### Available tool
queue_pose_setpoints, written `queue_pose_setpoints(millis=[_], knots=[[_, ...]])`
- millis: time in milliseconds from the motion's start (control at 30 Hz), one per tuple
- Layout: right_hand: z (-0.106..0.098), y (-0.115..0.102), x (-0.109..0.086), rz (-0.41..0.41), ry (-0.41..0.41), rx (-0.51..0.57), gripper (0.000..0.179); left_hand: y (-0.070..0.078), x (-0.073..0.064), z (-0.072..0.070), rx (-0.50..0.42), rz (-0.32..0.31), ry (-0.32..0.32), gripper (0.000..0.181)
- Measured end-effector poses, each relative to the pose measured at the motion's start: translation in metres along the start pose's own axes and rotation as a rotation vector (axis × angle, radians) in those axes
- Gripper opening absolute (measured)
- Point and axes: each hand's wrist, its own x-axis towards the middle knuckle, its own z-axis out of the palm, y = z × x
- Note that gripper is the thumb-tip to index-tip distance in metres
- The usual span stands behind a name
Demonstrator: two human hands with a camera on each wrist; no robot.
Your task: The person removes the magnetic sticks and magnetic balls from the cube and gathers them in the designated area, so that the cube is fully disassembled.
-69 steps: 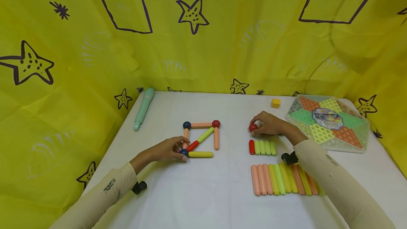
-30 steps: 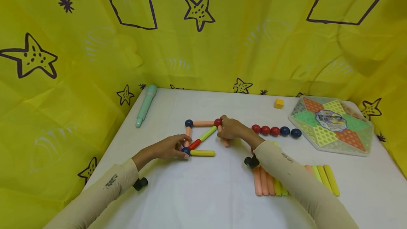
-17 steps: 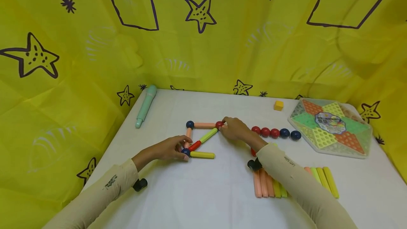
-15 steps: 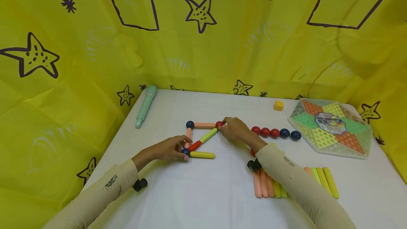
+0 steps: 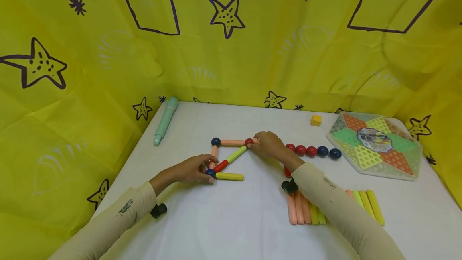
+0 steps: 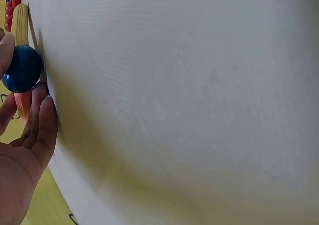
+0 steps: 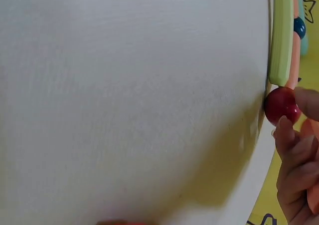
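Note:
On the white table (image 5: pixel 249 228) lies a figure of rods and balls. My left hand (image 5: pixel 191 168) pinches the blue ball (image 5: pixel 210 173) at its near left corner. A yellow rod (image 5: pixel 229 176), a red rod (image 5: pixel 221 166) and an orange rod (image 5: pixel 215 151) meet at that ball. A light green rod (image 5: pixel 236 154) continues the red one to a red ball (image 7: pixel 280 105), which my right hand (image 5: pixel 268 144) pinches. Another orange rod (image 5: pixel 256 141) extends from this ball under my right hand, mostly hidden. The far side is an orange rod (image 5: pixel 232 143) ending at a blue ball (image 5: pixel 215 142).
Right of my right hand runs a row of red and blue balls (image 5: pixel 312 151). Several rods (image 5: pixel 375 208) lie side by side, partly covered by my right sleeve. A game board (image 5: pixel 375 143), a yellow cube (image 5: pixel 316 120) and a mint-green stick (image 5: pixel 166 121) stand farther back.
My right hand has moved left from the row of balls to the figure's red ball. The orange rod there has swung from pointing nearward to pointing right. My left hand stays put.

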Motion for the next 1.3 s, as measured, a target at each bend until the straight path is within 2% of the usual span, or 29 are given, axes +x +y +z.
queue_pose_setpoints(millis=[100,167,333,400,500,600,767,900,1067,1300], knots=[[-0.009,0.004,-0.006,0.022,-0.053,0.040,0.043,0.001,0.001,0.001,-0.001,-0.006,-0.001,0.062],[-0.016,0.009,-0.012,0.008,-0.104,0.099,0.047,0.001,0.001,0.001,-0.002,-0.016,0.001,0.063],[-0.044,0.029,-0.040,-0.117,-0.285,0.266,0.050,0.002,0.003,0.002,-0.001,-0.022,0.009,0.065],[-0.057,0.039,-0.059,-0.155,-0.315,0.292,0.048,0.001,0.004,0.002,-0.002,-0.015,0.007,0.065],[-0.073,0.057,-0.094,-0.158,-0.268,0.280,0.043,0.000,0.006,0.002,0.003,0.005,0.001,0.063],[-0.084,0.085,-0.132,-0.136,-0.198,0.279,0.039,-0.001,0.006,0.001,0.004,0.022,-0.003,0.061],[-0.092,0.143,-0.186,-0.031,-0.132,0.286,0.038,-0.003,0.002,0.001,0.001,0.031,-0.002,0.062],[-0.091,0.189,-0.221,0.051,-0.025,0.221,0.036,-0.003,0.001,0.002,-0.003,0.017,0.008,0.063],[-0.081,0.223,-0.246,0.118,0.058,0.136,0.031,-0.004,-0.001,0.004,0.006,0.005,0.022,0.065],[-0.077,0.235,-0.255,0.144,0.081,0.044,0.031,-0.003,0.000,0.005,0.003,0.003,0.028,0.063]])
